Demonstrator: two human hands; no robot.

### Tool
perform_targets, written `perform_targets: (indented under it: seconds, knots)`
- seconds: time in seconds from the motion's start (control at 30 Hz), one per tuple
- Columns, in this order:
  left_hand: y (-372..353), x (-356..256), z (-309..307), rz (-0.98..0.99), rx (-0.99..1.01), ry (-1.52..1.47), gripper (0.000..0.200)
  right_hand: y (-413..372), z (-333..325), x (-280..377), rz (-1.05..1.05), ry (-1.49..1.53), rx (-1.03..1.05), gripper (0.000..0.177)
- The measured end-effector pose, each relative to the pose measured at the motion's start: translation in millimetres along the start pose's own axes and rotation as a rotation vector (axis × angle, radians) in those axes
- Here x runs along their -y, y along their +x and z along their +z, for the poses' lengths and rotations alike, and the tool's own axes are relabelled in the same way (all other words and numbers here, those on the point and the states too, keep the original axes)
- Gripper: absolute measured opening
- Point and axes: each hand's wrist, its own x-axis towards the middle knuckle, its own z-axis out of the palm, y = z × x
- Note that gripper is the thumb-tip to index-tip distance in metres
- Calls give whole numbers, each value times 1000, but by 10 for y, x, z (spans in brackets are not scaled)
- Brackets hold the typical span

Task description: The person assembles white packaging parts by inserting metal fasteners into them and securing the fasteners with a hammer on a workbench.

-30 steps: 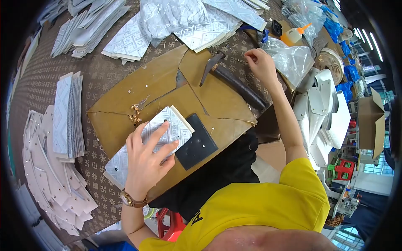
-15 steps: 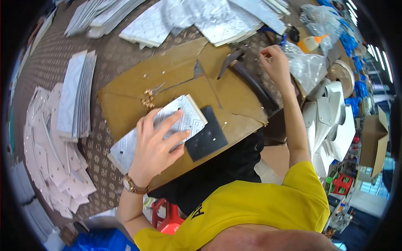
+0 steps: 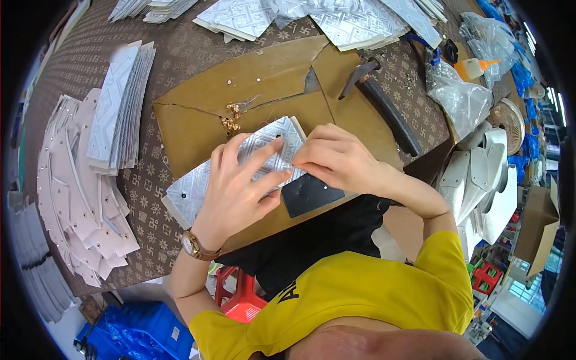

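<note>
My left hand (image 3: 239, 189) lies flat, fingers spread, on a silver embossed panel (image 3: 189, 192) that rests on a brown cardboard sheet (image 3: 192, 114). My right hand (image 3: 336, 159) is at the panel's right end, fingertips pinched together at its edge; whether something small sits between them is hidden. A black square pad (image 3: 309, 195) lies just under the right hand. A small heap of brass rivets (image 3: 230, 117) sits on the cardboard above the panel. A hammer (image 3: 381, 102) lies at the cardboard's upper right.
Stacks of white and silver cut panels (image 3: 90, 162) fan out on the left, more silver pieces (image 3: 300, 15) lie at the top. A clear plastic bag (image 3: 465, 99), a glue bottle (image 3: 474, 67) and a fan (image 3: 507, 123) are at the right. A red stool (image 3: 243, 297) stands below the patterned table.
My right hand has come back from the far right of the table, near the plastic bag, down to the panel's right end. The left hand stays pressed on the panel.
</note>
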Motion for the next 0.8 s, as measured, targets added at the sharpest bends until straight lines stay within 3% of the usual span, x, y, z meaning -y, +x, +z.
perform_targets:
  seconds: [0.1,0.27,0.33,0.4,0.47,0.5,0.63,0.73,0.8]
  knots:
    - [-2,1,3,5,-3,4,34,14,-36,30,-173,-203,125,22]
    - [-5,14,-1,5,3,-5,34,-65,-171,100,-291,-374,137,24]
    - [-13,10,12,3,-5,-14,35,-129,-394,-51,-40,-452,-59,23]
    - [-17,8,19,4,-12,-20,35,-156,-517,-272,200,-773,-294,21]
    - [-19,16,8,19,-15,-25,35,-308,-608,-485,385,-962,-351,18]
    - [-25,20,3,19,-19,-20,35,-400,-625,-545,380,-963,-355,18]
    - [-33,35,7,36,-19,-12,35,-575,-718,-616,528,-922,-204,27]
    - [-52,59,19,27,0,-36,34,-459,-931,-115,597,-476,-212,38]
    - [-67,51,32,19,9,-44,33,-542,-987,338,655,4,-417,43]
